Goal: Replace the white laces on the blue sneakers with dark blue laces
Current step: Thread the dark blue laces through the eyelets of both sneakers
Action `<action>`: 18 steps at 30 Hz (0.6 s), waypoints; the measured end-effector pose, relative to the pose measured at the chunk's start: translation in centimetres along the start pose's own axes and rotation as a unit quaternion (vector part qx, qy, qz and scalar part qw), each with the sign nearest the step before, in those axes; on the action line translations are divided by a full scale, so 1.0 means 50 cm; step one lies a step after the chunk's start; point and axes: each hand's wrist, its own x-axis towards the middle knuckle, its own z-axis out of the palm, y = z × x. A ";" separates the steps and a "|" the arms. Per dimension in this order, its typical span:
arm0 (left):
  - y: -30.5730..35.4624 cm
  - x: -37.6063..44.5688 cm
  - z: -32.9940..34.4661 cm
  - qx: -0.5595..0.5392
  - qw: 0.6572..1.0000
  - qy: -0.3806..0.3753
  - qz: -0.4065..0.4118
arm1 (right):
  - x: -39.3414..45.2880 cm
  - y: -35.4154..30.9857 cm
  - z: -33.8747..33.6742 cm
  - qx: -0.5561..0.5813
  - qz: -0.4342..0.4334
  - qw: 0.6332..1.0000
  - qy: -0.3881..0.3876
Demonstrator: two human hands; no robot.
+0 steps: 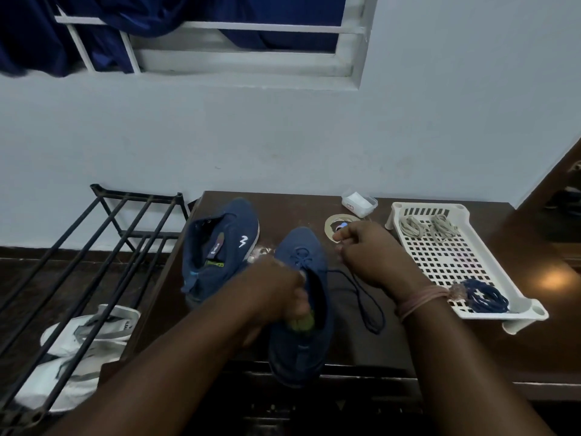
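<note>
Judging from how things lie, the relacing is well past its start but not near its end. At the centre of the frame the near sneaker point(300, 306) stands on the dark table point(424, 350) with its heel toward the lower edge, and a dark blue lace point(361, 294) already crosses through its forward eyelets, a loose loop trailing off to its right across the tabletop. The left hand point(276, 294) has its fingers curled over the shoe's collar and tongue, steadying it, while the right hand point(374, 256), right of centre, pinches what seems to be the lace's free end between thumb and fingertips; the tip itself is too small to make out. The eyelets nearer the collar are hidden by the left hand, so I cannot tell how many remain. Left of centre, the second sneaker point(220, 247) lies open with no lace visible in it, neither white nor blue, so it appears stripped and waiting. In the white perforated tray point(452, 262) at the right, two pale lace bundles point(427, 226) sit at the far end, probably the removed white pair, and a coiled dark blue lace point(484, 298) rests at the near end, presumably for the second shoe. Finishing this shoe and lacing the other is what seems left.
</note>
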 end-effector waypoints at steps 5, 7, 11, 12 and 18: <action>0.008 -0.017 0.045 -0.368 0.920 -0.077 -0.111 | -0.012 -0.046 0.050 0.198 -0.011 0.980 -0.035; 0.010 -0.006 0.064 -0.434 0.895 -0.045 -0.095 | -0.022 -0.058 0.074 0.187 -0.010 0.981 -0.050; -0.007 0.028 0.109 -0.553 0.823 0.097 -0.088 | -0.024 -0.039 0.087 -0.173 -0.053 0.984 -0.003; -0.010 0.035 0.113 -0.569 0.809 0.112 -0.093 | -0.028 -0.035 0.085 -0.223 -0.061 0.973 0.020; -0.005 0.057 0.116 -0.558 0.811 0.121 -0.130 | -0.018 -0.015 0.087 -0.205 -0.026 0.977 0.050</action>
